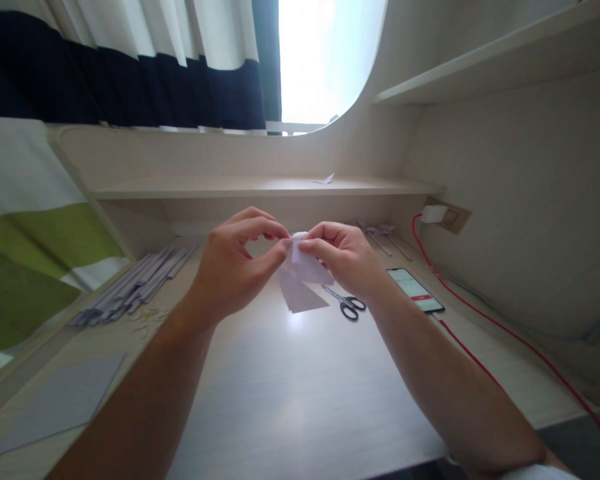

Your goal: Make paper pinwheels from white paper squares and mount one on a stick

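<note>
A folded piece of white paper is held up over the desk, its two wide tails hanging apart below the fold. My left hand pinches the paper's upper left end between thumb and forefinger. At the right of the same fold, my right hand grips it with thumb and bent fingers. Fingertips hide part of the folded top. Just below my right hand, a pair of scissors with black handles lies on the desk.
Folded paper strips lie at the left, beside small pale rubber bands and a paper sheet. A phone with a red cable is at the right. More paper pieces lie behind; a shelf spans the back.
</note>
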Action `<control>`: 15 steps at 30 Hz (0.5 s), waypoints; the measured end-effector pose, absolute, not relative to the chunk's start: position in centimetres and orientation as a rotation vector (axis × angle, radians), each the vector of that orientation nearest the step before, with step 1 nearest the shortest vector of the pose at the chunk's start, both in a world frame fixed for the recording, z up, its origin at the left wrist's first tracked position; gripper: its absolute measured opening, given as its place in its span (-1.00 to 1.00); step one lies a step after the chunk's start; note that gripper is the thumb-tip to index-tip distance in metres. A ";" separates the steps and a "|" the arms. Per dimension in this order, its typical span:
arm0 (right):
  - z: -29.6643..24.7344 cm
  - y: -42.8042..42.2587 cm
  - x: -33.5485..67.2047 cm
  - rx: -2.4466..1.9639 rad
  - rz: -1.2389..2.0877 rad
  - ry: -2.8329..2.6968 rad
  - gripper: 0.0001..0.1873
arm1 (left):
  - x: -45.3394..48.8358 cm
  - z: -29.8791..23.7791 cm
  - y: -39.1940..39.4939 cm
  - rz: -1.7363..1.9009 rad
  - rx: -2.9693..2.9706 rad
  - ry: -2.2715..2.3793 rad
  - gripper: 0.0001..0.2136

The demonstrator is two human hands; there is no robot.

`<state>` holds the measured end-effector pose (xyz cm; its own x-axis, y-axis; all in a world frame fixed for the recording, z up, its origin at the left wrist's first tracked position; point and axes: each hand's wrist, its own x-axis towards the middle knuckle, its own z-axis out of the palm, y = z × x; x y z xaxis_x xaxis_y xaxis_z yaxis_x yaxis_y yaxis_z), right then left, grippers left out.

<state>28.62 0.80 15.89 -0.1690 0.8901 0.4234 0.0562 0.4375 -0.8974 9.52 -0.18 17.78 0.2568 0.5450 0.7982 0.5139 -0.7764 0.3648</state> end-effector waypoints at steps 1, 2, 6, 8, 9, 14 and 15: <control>15.9 0.8 28.6 -0.862 0.933 -1.547 -0.77 | 9.5 17.8 -0.2 1.593 2.461 1.041 -0.92; 15.9 0.8 28.6 -0.864 0.943 -1.533 -0.78 | 9.5 17.7 -0.2 1.598 2.455 1.043 -0.92; 15.8 0.8 28.5 -0.857 1.002 -1.494 -0.78 | 9.7 17.6 -0.2 1.607 2.436 1.036 -0.90; 15.7 0.8 28.4 -0.820 1.031 -1.470 -0.78 | 9.8 17.5 -0.1 1.614 2.424 1.028 -0.90; 15.7 0.7 28.4 -0.793 1.035 -1.466 -0.76 | 9.8 17.5 -0.1 1.619 2.416 1.026 -0.90; 15.7 0.5 28.3 -0.713 0.980 -1.516 -0.83 | 9.8 17.4 0.0 1.636 2.407 1.009 -0.92; 15.7 0.5 28.3 -0.715 0.964 -1.520 -0.86 | 9.8 17.4 0.0 1.643 2.406 1.004 -0.93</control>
<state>28.29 0.47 15.74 -0.1731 0.8583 0.4831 -0.0714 0.4783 -0.8753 9.83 0.01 17.43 0.2200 0.5402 0.8122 0.4767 -0.7860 0.3937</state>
